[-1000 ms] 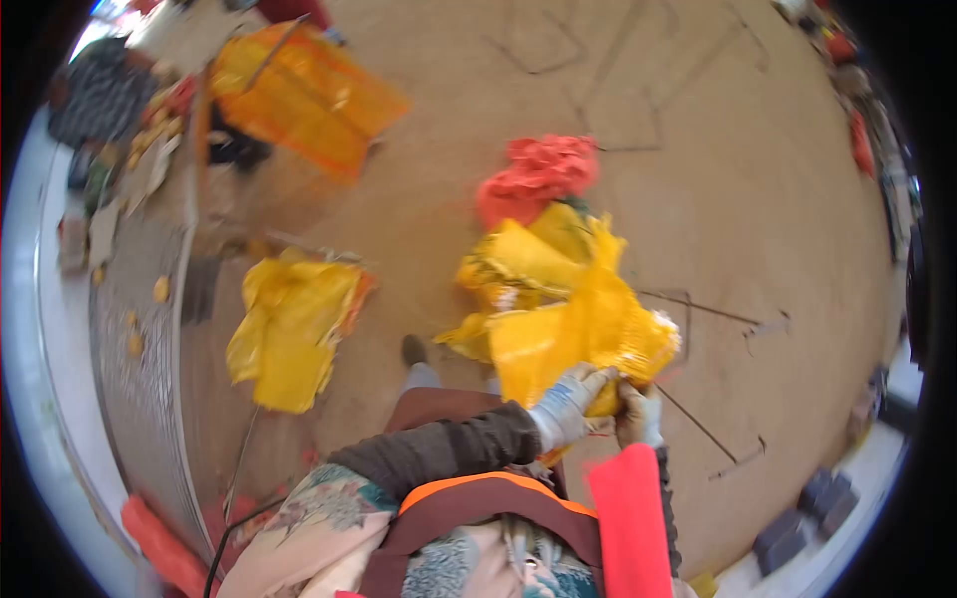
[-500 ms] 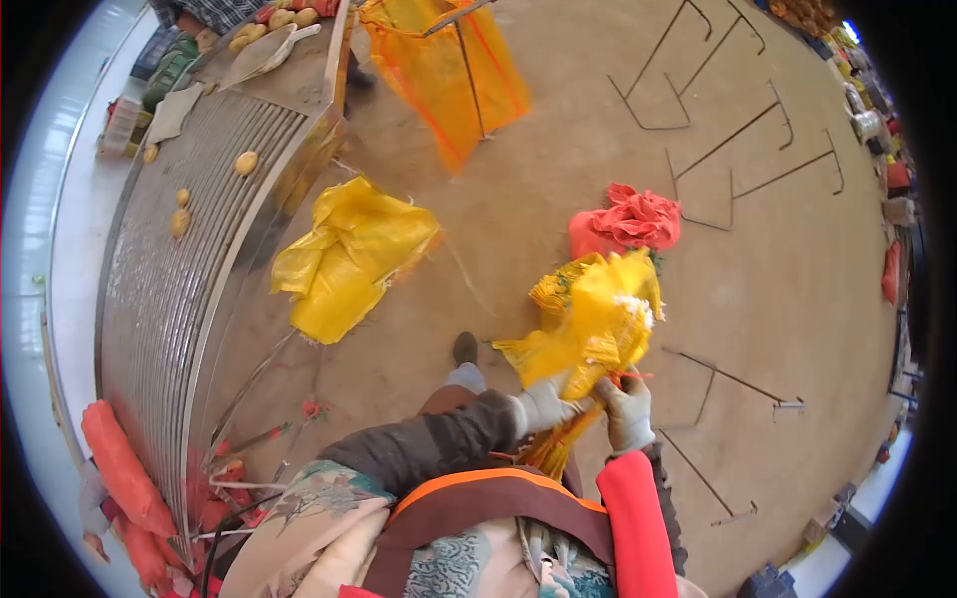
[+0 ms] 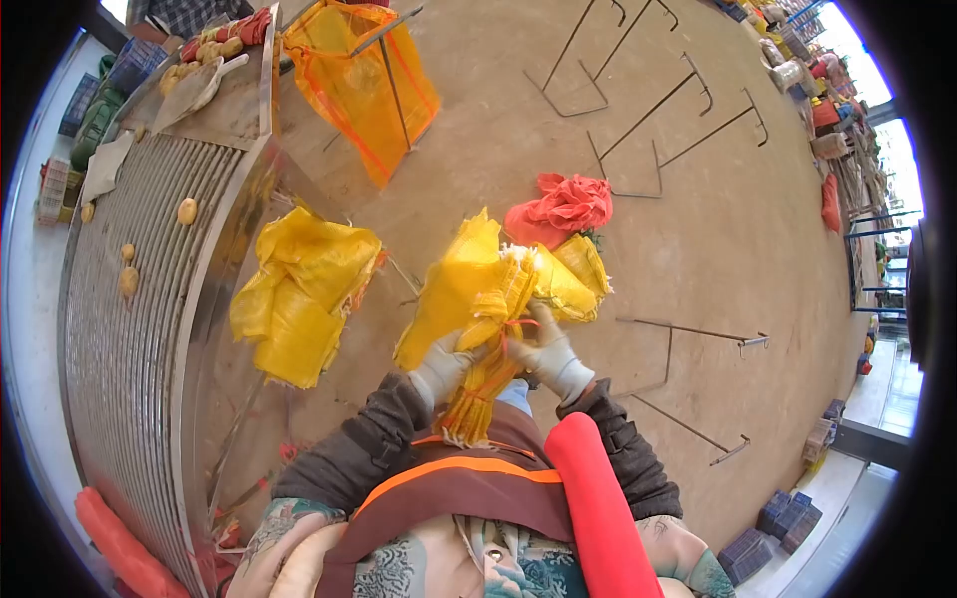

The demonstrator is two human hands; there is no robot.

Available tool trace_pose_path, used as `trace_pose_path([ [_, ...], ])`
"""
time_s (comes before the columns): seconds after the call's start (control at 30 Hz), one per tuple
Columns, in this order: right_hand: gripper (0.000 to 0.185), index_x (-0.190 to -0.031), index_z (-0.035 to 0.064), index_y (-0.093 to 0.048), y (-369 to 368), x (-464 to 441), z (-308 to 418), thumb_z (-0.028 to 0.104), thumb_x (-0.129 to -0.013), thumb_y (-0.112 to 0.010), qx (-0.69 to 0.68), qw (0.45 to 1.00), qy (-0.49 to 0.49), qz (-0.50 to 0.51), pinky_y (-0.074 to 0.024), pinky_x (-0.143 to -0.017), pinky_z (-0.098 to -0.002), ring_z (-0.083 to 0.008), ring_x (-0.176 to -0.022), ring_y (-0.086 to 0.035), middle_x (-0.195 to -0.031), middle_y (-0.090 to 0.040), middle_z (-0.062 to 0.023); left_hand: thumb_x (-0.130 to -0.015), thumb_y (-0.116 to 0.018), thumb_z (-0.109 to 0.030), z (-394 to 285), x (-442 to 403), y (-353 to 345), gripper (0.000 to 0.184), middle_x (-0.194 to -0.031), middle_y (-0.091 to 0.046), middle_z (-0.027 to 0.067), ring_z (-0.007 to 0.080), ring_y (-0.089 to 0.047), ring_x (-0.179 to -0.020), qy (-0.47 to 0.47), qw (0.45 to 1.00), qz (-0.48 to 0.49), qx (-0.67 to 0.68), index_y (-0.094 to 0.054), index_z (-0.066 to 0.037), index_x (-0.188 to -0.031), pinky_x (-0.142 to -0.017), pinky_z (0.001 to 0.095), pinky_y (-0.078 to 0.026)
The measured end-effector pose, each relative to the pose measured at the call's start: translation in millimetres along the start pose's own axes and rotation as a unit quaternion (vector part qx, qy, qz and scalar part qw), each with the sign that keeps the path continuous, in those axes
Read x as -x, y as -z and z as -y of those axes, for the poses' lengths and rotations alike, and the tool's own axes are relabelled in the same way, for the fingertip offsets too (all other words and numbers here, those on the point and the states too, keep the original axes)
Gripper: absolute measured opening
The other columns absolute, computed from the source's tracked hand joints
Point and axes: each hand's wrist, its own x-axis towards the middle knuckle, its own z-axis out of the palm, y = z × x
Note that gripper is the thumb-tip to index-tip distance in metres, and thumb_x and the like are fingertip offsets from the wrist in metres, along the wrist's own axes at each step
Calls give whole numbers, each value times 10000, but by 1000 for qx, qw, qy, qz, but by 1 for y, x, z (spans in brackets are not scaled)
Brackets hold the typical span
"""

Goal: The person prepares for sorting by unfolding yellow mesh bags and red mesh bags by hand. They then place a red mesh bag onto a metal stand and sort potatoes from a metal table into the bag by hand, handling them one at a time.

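A bundle of yellow mesh bags [image 3: 480, 391], gathered at the middle by a thin red tie [image 3: 520, 322], is held in front of my apron. My left hand [image 3: 445, 367], in a pale glove, grips its left side. On the other side my right hand [image 3: 551, 361], gloved too, is closed against the bundle near the tie; its far fingers are partly hidden behind the yellow material. Loose bag ends with white frayed edges fan out above both hands. Just beyond them on the floor lies a crumpled red bag [image 3: 563, 209].
Another yellow bag pile [image 3: 299, 299] rests on a stand at left. The metal roller table [image 3: 150, 349] carries several potatoes [image 3: 187, 210]. An orange mesh bag [image 3: 364, 100] hangs on a frame. Several metal stands [image 3: 688, 334] are on the floor at right. A person's checked sleeve [image 3: 184, 18] shows at top left.
The bundle has turned more upright, with its tied middle facing me. My right hand has shifted up along its right side, and my view has swung to the right.
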Motion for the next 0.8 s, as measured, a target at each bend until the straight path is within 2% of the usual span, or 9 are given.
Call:
trace_pose_path([
  [0.1,802,-1360,-45,-255,-28,6,-10,240,-767,-714,34,996,-81,-16,-397,-940,-300,-220,-1118,-497,-1222,-505,-152,-878,-604,-181,2,-3,3,405,-1096,-589,46,137,-566,-972,-15,999,-27,10,-485,-26,-1232,-829,270,-479],
  [0.17,744,-1343,-36,-301,-33,4,-6,197,-762,-704,-62,994,-82,-22,-421,-903,-295,-212,-1080,-520,-1208,-519,-160,-889,-582,-137,5,-4,2,358,-1087,-592,60,140,-567,-969,-53,995,-77,-43,-493,-9,-1211,-835,273,-481],
  [0.27,495,-1199,-10,-505,-27,1,-4,134,-752,-661,-48,987,-150,-19,-470,-769,-280,-178,-907,-592,-996,-630,-138,-881,-591,-125,4,-6,8,372,-1092,-589,76,145,-570,-967,-21,994,-100,-28,-477,-2,-1213,-841,274,-480],
  [0.37,447,-1167,-16,-529,-28,-3,-31,118,-755,-639,43,993,-92,-68,-469,-757,-281,-195,-868,-608,-938,-645,-146,-856,-632,-153,-7,-1,0,436,-1096,-586,81,151,-561,-991,5,995,-84,-45,-457,4,-1223,-857,281,-473],
  [0.5,443,-1158,-21,-526,-36,10,14,118,-752,-637,86,981,-140,-105,-473,-762,-304,-243,-868,-618,-944,-640,-179,-813,-689,-183,-16,6,-13,548,-1113,-578,86,160,-551,-1018,-31,994,10,-99,-417,-2,-1253,-885,294,-458],
  [0.57,414,-1140,-24,-529,-36,9,-13,117,-764,-629,75,987,-75,-119,-475,-772,-319,-268,-879,-623,-955,-638,-191,-799,-694,-177,-14,3,-12,476,-1115,-583,123,181,-551,-1031,1,991,13,-132,-489,-15,-1196,-869,295,-451],
  [0.7,404,-1143,-28,-522,-28,10,-12,110,-776,-620,75,990,-29,-118,-476,-779,-318,-273,-898,-624,-962,-636,-201,-777,-703,-245,20,-24,10,545,-1118,-583,145,224,-558,-1046,14,984,19,-178,-464,-14,-1209,-874,305,-445],
  [0.77,397,-1160,-2,-504,-26,17,14,8,-770,-578,116,987,-79,-79,-464,-746,-261,-151,-883,-582,-996,-624,-99,-741,-709,-341,36,-34,14,626,-1111,-585,165,266,-562,-1053,25,947,-30,-319,-457,-18,-1213,-874,320,-443],
  [0.8,397,-1160,-2,-504,-25,14,6,8,-770,-578,116,987,-79,-81,-464,-746,-261,-151,-883,-582,-996,-624,-99,-741,-709,-341,39,-38,14,626,-1111,-585,165,266,-562,-1053,25,947,-28,-320,-457,-18,-1213,-874,320,-443],
])
